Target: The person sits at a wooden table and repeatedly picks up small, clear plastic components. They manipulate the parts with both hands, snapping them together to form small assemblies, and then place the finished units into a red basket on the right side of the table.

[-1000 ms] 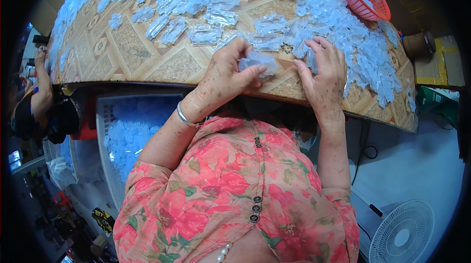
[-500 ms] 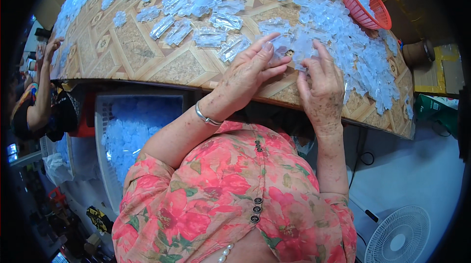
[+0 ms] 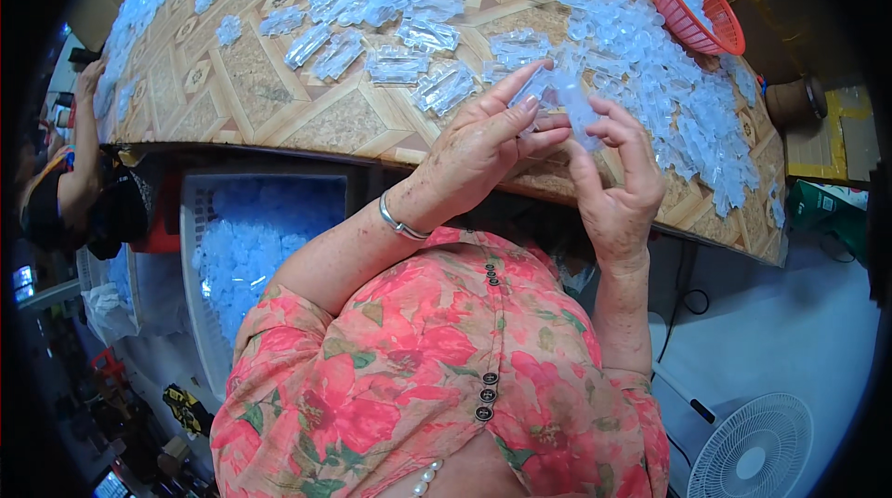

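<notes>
Plastic strip [image 3: 581, 115], clear and motion-blurred, stands at the fingertips of the right hand [image 3: 621, 190], left of the red basket [image 3: 722, 10] and nearer the wearer. That hand pinches it between thumb and bent fingers. The left hand [image 3: 476, 147], farther left of the basket, holds another clear piece [image 3: 533, 87] between thumb and forefinger, its lower fingers stretched toward the strip (whether the two pieces touch, I cannot tell). Loose clear pieces [image 3: 655, 80] heap on the patterned tabletop [image 3: 246, 80], left of the basket and on its near side. Printing on a green bag [image 3: 813, 210], nearer the wearer than the basket and to its right, is too small to read. Compared with half a second ago, the right hand's fingers now bend more toward the left hand.
</notes>
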The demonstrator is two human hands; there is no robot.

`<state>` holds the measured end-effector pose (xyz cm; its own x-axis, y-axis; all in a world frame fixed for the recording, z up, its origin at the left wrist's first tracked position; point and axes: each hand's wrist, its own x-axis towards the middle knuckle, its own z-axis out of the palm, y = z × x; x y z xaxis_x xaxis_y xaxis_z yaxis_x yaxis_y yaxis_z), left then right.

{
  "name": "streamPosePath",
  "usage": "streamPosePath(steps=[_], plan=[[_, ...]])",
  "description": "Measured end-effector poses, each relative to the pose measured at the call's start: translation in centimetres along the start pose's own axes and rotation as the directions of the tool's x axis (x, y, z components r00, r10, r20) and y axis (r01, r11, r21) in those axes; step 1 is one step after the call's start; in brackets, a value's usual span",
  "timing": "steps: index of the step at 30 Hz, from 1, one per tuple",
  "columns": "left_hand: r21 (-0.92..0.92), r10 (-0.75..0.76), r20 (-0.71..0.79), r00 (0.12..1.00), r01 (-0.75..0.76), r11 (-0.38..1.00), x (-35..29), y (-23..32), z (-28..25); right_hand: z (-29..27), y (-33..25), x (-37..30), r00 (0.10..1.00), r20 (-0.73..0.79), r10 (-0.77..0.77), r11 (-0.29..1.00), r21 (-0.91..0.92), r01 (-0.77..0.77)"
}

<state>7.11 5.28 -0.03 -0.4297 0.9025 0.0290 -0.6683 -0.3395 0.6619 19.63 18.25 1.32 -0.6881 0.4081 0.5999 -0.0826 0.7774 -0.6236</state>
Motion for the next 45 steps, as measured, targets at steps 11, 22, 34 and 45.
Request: streamPosePath(steps=[11,22,34,45], plan=[[-0.223,-0.053,0.006,0.999,0.053,0.973,0.2,-0.1,-0.1,-1.2,0.5,-1.3,0.850,0.262,0.456,0.509,0.707,-0.491],[-0.301,0.025,-0.009,1.000,-0.027,0.953,0.1,0.2,0.0,-1.5,1.0,-2.3,0.748,0.458,0.481,0.196,0.775,-0.601],[0.069,0.027,0.097,0.995,-0.033,0.997,0.0,0.3,-0.6,-0.3,0.6,-1.8,0.675,0.585,0.450,0.282,0.624,-0.728],[0.178,-0.030,0.003,1.000,0.029,0.984,-0.8,-0.1,-0.9,-0.7,1.6,-1.5,0.714,0.461,0.527,0.376,0.627,-0.683]])
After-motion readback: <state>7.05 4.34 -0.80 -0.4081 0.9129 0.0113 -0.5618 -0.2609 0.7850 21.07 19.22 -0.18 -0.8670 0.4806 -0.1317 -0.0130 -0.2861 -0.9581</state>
